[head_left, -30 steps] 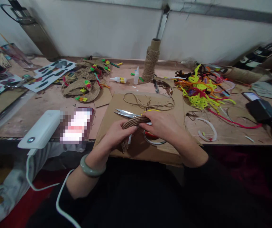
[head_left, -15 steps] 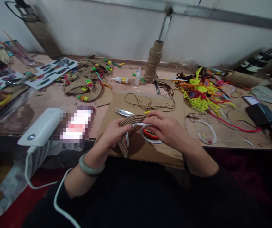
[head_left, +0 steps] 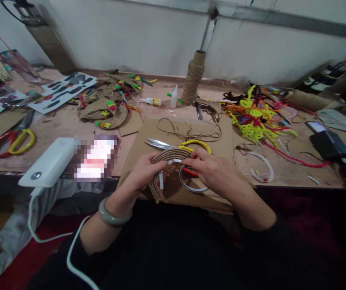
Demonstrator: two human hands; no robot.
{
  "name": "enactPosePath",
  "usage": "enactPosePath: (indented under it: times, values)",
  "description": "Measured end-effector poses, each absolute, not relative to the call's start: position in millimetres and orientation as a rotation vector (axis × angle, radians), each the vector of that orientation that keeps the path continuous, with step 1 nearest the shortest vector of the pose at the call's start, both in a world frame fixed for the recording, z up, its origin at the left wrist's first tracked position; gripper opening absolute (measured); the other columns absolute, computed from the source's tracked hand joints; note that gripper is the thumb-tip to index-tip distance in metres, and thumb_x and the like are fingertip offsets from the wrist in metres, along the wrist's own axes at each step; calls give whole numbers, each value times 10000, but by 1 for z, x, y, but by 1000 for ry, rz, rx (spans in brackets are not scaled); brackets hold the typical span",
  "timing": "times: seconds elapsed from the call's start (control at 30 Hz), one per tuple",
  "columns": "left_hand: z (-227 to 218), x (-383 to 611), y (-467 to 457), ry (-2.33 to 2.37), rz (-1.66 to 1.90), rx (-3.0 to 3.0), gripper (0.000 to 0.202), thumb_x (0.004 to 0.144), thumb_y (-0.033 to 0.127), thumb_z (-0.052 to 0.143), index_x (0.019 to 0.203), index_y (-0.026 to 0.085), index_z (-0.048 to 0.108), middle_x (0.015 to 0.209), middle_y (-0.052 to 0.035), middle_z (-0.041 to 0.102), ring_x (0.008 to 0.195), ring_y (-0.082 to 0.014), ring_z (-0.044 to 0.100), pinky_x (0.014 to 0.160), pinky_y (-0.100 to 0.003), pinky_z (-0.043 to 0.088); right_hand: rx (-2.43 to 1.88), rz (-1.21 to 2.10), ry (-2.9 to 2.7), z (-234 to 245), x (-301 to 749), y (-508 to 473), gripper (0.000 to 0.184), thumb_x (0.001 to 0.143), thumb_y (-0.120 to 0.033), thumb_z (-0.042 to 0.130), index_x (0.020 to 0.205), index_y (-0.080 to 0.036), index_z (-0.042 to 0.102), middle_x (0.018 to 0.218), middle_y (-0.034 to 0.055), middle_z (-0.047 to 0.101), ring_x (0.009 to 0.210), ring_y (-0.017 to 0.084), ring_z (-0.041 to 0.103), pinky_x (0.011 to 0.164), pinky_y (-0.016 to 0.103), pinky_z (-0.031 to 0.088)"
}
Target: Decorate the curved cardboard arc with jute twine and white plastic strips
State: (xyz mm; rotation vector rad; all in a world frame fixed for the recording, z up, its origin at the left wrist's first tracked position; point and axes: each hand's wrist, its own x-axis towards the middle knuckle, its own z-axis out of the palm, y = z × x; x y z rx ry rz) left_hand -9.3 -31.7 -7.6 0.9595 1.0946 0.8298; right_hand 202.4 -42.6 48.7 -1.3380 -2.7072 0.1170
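Observation:
My left hand [head_left: 144, 173] grips a curved cardboard piece wrapped in jute twine [head_left: 163, 159], held over a cardboard sheet [head_left: 215, 137] at the table's near edge. My right hand [head_left: 213, 171] pinches a white tape strip [head_left: 173, 162] at the top of that piece. A tape roll [head_left: 191, 187] lies under my right hand. Scissors with yellow and red handles [head_left: 176, 146] rest just beyond my fingers. Loose jute twine [head_left: 188, 131] lies on the cardboard further back.
A jute twine spool [head_left: 192, 78] and glue bottles [head_left: 173, 96] stand at the back. Pipe cleaners [head_left: 254, 114] are piled at the right, woven hats [head_left: 106, 106] at the left. A white power bank [head_left: 49, 161], a phone and a second pair of scissors [head_left: 11, 141] lie at left.
My right hand slid back toward me, uncovering the scissors' yellow handle, and the white strip has peeled further off the twine piece. The view shifted, revealing scissors at the left.

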Motion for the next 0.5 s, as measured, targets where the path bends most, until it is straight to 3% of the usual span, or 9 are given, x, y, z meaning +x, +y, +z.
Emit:
enactPosePath:
  times: [0.23,0.5]
  values:
    - [-6,-8,-33,1125,812,983,222,707,251,694,898,140,676,678,-21,679,545,-124,621,511,-231,506,-1473,8,-2812,51,198,-49,307,927,-214,444,1142,-262,657,991,66,600,663,121,513,523,253,253]
    - [0,-8,-32,1070,853,850,220,677,216,712,878,137,671,640,-9,672,507,-112,616,487,-215,515,-1542,-32,-2839,46,201,-50,423,912,-207,447,1302,-336,545,964,60,606,651,141,538,503,259,242]
